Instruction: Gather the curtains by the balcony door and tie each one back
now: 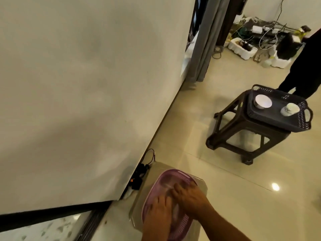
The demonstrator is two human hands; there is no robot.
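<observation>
- While both hands reach into the purple basket (175, 173) at bottom centre, the grey curtain (206, 40) hangs well apart, up and right beyond the wall (78, 84), long axis vertical.
- Right hand (189, 197) lies nearer the curtain than the left hand (160, 214).
- Fingers: blurred; whether they hold anything cannot be told.
- Writing: none legible.

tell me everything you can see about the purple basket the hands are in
The shallow oval purple plastic basket has a slotted, perforated rim and a smooth paler inside. It sits flat on a pale squarish stand by the wall, low in the head view. Both hands reach into it: the left hand and the right hand lie over its middle, hiding what is inside. Motion blur softens the details.
</observation>
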